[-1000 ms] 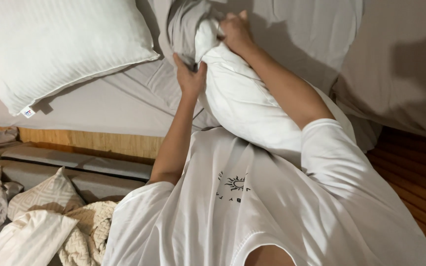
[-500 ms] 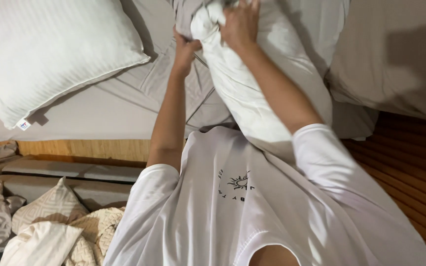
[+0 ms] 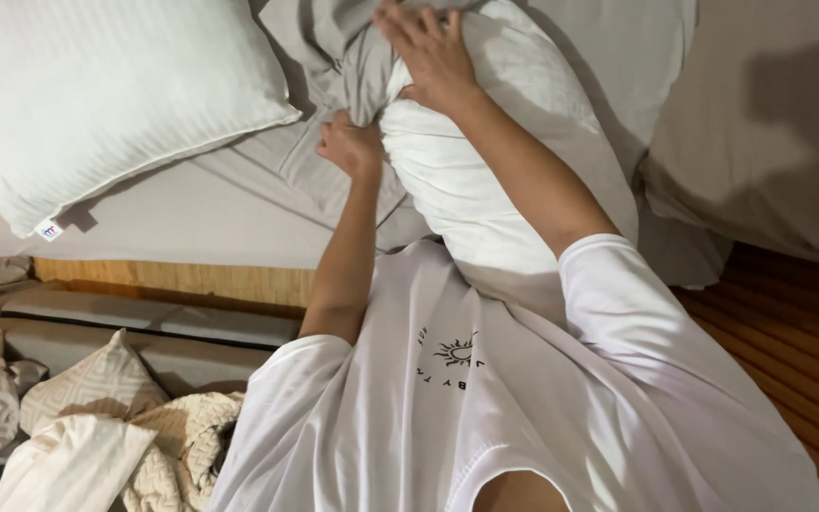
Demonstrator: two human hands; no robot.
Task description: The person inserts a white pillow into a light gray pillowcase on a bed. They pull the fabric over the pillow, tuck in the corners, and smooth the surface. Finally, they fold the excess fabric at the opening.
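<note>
Grey pillowcase [image 3: 334, 57] now bunched higher at 12 o'clock; left hand [image 3: 351, 144] fisted on it, right hand [image 3: 433, 52] pressed open-fingered on white pillow [image 3: 485, 180].

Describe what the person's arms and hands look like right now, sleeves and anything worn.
Both arms are bare below short, loose white T-shirt sleeves. The left hand and right hand are bare too: no gloves, and no rings, watch or bands that I can see.
</note>
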